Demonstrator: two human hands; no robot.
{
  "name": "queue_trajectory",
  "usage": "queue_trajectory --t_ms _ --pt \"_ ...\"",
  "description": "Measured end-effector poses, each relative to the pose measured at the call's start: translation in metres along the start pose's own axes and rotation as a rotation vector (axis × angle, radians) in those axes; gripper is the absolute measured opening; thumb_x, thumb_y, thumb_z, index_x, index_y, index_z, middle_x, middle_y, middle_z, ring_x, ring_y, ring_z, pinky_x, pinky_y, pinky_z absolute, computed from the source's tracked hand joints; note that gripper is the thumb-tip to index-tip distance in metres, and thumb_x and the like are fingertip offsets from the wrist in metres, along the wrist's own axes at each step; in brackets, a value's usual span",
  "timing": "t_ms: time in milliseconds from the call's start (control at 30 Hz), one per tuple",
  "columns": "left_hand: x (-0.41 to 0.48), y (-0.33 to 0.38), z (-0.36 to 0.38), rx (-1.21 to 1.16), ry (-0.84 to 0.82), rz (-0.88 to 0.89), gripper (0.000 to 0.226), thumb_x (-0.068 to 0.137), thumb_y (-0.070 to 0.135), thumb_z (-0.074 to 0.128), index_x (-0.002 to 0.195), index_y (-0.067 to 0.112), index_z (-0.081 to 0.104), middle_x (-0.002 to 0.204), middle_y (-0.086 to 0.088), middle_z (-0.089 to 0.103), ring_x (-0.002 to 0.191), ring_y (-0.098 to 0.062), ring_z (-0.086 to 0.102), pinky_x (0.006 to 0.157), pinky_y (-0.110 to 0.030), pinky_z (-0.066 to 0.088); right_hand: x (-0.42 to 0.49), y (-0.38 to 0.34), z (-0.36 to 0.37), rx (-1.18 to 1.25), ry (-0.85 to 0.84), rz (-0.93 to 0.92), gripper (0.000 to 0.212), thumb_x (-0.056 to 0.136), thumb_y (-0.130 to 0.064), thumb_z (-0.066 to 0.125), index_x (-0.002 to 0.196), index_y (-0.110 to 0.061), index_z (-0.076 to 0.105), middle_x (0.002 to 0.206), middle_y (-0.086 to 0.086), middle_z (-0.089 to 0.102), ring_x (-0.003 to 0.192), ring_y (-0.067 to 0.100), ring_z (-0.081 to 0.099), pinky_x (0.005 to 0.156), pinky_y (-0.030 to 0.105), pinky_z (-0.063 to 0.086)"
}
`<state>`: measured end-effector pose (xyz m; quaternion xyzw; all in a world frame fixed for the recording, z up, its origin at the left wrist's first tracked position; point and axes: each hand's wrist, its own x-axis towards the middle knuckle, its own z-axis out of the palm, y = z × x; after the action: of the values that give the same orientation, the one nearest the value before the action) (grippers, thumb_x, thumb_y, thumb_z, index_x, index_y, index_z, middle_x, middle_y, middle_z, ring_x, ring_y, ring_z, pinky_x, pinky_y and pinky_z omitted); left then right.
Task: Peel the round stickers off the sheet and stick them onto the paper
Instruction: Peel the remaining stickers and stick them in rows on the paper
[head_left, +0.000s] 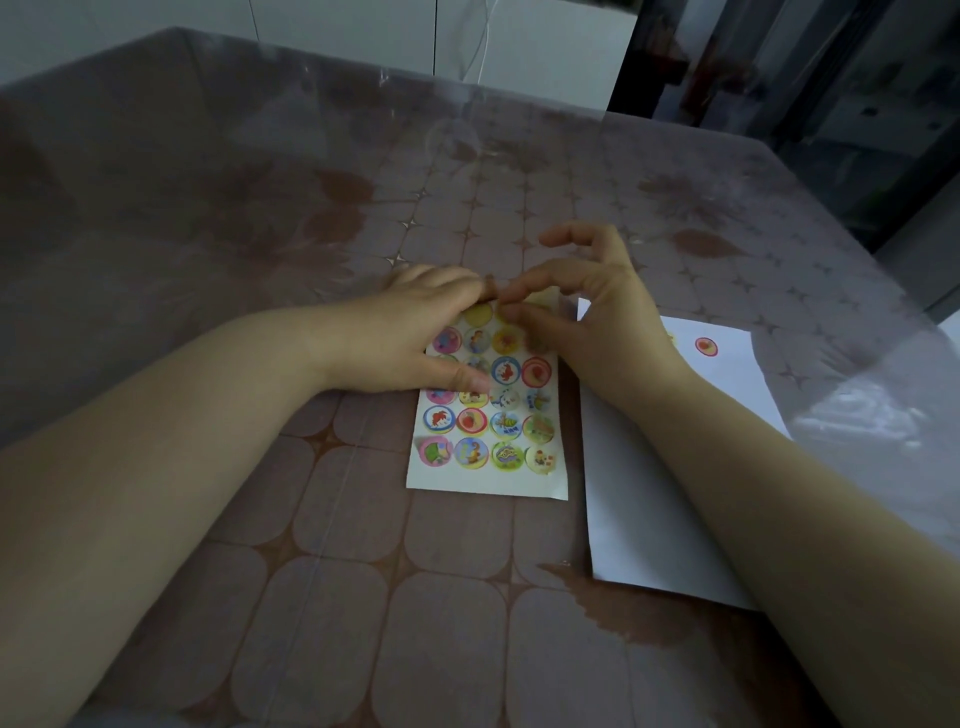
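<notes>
A white sticker sheet (485, 480) with several rows of colourful round stickers lies on the table in front of me. My left hand (405, 338) presses flat on the sheet's upper left, its thumb across a middle row. My right hand (587, 306) hovers over the sheet's top edge, thumb and forefinger pinched at a sticker in the top row (511, 306); the other fingers are raised. A white paper (649, 519) lies to the right of the sheet, with one round red sticker (706, 346) stuck near its far end. My right wrist hides part of the paper.
The table (363, 597) has a brown patterned cloth under a clear plastic cover. Its far edge and right edge are in view, with white cabinets behind and a dark doorway at the right.
</notes>
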<state>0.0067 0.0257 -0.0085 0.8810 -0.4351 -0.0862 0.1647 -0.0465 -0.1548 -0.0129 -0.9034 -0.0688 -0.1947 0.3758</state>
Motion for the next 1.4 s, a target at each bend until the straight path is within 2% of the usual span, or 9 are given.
queue_trajectory --t_ms 133,233,333,467,667,900,1000,1133,1400 --pt "-0.001 0.001 0.000 0.089 -0.063 -0.048 0.093 0.064 0.067 0.041 0.146 0.028 0.019 0.155 0.004 0.008 0.141 -0.015 0.003 0.113 -0.028 0.005 0.005 -0.002 0.001 0.028 -0.008 0.121 0.014 0.074 -0.022 0.074 0.075 -0.033 0.066 0.104 -0.003 0.046 0.106 0.013 0.046 0.091 0.013 0.036" --pt "-0.001 0.000 0.002 0.159 -0.085 -0.052 0.102 0.057 0.079 0.028 0.146 0.029 0.019 0.157 0.003 0.004 0.143 -0.018 0.000 0.117 -0.039 0.003 0.009 -0.012 -0.014 0.174 -0.001 0.229 0.015 0.074 -0.023 0.074 0.069 -0.033 0.064 0.081 -0.011 0.058 0.072 -0.001 0.049 0.053 0.005 0.040" --pt "-0.001 -0.002 0.004 0.236 -0.097 -0.060 0.109 0.050 0.080 0.011 0.147 0.030 0.011 0.157 0.006 -0.002 0.144 -0.016 -0.005 0.115 -0.041 -0.003 0.012 -0.015 -0.064 0.109 -0.106 0.305 0.007 0.076 -0.021 0.072 0.074 -0.027 0.069 0.057 -0.019 0.065 0.052 -0.007 0.055 0.048 0.005 0.040" --pt "-0.001 0.000 0.004 0.259 -0.157 -0.074 0.105 0.055 0.079 0.013 0.147 0.030 -0.001 0.156 0.013 -0.012 0.140 -0.003 -0.015 0.114 -0.038 -0.011 0.001 0.002 -0.109 -0.279 -0.386 0.454 0.005 0.071 -0.033 0.073 0.067 -0.035 0.071 0.071 -0.017 0.067 0.069 -0.003 0.056 0.068 0.017 0.040" --pt "0.007 -0.016 0.018 0.250 -0.137 -0.031 0.076 0.086 0.067 0.030 0.146 0.036 -0.005 0.157 0.012 -0.009 0.143 -0.005 -0.011 0.112 -0.036 -0.013 -0.029 0.032 -0.097 -0.060 -0.201 0.657 0.007 0.072 -0.020 0.075 0.067 -0.024 0.072 0.070 -0.006 0.066 0.066 0.009 0.052 0.067 0.021 0.039" --pt "0.013 -0.031 0.026 0.233 -0.120 0.001 0.071 0.088 0.061 0.033 0.145 0.041 -0.004 0.156 0.014 -0.007 0.143 -0.003 -0.010 0.115 -0.043 -0.011 -0.030 0.042 -0.091 -0.035 -0.131 0.676 0.005 0.072 -0.026 0.075 0.070 -0.021 0.074 0.071 -0.003 0.068 0.068 0.013 0.056 0.071 0.026 0.042" --pt "0.014 -0.033 0.027 0.246 -0.126 -0.008 0.072 0.088 0.061 0.032 0.146 0.039 -0.003 0.156 0.014 -0.007 0.143 -0.004 -0.010 0.115 -0.043 -0.011 -0.031 0.042 -0.087 -0.062 -0.098 0.640 0.003 0.072 -0.022 0.075 0.074 -0.023 0.073 0.068 -0.009 0.065 0.064 0.006 0.053 0.062 0.013 0.041" --pt "0.014 -0.033 0.028 0.222 -0.126 -0.029 0.074 0.084 0.066 0.028 0.145 0.041 -0.004 0.157 0.014 -0.006 0.143 -0.004 -0.008 0.115 -0.048 -0.008 -0.026 0.045 -0.087 -0.116 -0.073 0.640 0.028 0.066 -0.019 0.081 0.087 -0.021 0.064 0.072 -0.007 0.055 0.065 0.008 0.049 0.057 0.019 0.037" --pt "0.000 -0.004 0.007 0.192 -0.255 -0.081 0.076 0.083 0.061 0.027 0.145 0.035 -0.008 0.147 0.021 -0.018 0.135 0.005 -0.018 0.112 -0.038 -0.015 -0.003 0.033 -0.099 -0.570 -0.427 0.646 0.035 0.066 -0.041 0.077 0.069 -0.021 0.049 0.078 -0.003 0.051 0.066 0.012 0.046 0.056 0.026 0.035"
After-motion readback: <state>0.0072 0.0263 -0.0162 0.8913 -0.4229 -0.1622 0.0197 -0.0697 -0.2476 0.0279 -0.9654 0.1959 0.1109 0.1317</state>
